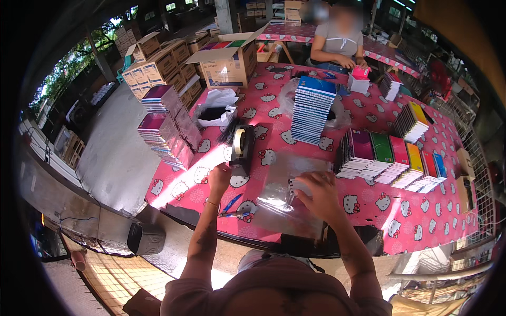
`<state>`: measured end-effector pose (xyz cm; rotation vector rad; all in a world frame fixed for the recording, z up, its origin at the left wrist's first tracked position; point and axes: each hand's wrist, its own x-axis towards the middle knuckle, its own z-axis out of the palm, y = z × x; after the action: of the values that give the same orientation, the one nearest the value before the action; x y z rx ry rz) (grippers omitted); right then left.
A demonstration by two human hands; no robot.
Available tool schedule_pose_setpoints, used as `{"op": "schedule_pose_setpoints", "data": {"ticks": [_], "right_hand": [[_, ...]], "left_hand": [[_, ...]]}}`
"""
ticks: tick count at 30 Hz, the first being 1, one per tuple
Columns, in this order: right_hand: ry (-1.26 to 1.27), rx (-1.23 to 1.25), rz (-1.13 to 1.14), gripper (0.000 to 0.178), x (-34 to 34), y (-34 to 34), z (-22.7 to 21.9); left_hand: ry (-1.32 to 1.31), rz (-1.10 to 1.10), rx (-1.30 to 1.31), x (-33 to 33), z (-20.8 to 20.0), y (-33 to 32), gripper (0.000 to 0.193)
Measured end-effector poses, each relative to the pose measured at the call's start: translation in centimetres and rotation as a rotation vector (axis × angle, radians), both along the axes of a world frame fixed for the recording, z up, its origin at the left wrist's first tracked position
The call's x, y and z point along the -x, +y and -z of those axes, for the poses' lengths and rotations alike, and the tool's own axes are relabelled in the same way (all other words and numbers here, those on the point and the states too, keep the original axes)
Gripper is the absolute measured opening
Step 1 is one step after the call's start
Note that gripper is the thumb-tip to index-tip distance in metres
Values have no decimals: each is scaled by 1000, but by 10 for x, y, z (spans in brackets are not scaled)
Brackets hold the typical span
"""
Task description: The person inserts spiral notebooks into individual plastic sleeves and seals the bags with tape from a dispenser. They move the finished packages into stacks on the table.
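Observation:
My left hand (220, 178) is closed beside the front end of a black tape dispenser (241, 164), which carries a roll of tape (239, 141). Whatever its fingertips pinch is too small to make out. My right hand (319, 193) curls over a small spiral-bound notebook (293, 186), mostly hidden beneath the palm. Clear plastic sheets (276, 205) lie around and under that notebook, shining in the light. Blue-handled scissors (231, 206) rest on the pink patterned cloth between my forearms.
A tall stack of blue notebooks (313, 110) stands ahead. Coloured notebooks (382, 150) line the right, and plastic-wrapped stacks (161, 126) the left. A white bag (217, 108) and an open carton (226, 66) sit farther back. Across the table, a person (340, 45) handles pink notebooks (359, 79).

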<state>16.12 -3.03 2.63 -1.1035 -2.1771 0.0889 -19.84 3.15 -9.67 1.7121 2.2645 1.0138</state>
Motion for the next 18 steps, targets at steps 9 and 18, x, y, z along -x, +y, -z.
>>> {"op": "schedule_pose_setpoints", "data": {"ticks": [9, 18], "right_hand": [[-163, 71, 108, 37, 11, -5, 1], [-113, -25, 3, 38, 2, -3, -6]], "left_hand": [[-814, 1064, 136, -102, -82, -8, 22], [-334, 1236, 41, -116, -93, 14, 16]]}}
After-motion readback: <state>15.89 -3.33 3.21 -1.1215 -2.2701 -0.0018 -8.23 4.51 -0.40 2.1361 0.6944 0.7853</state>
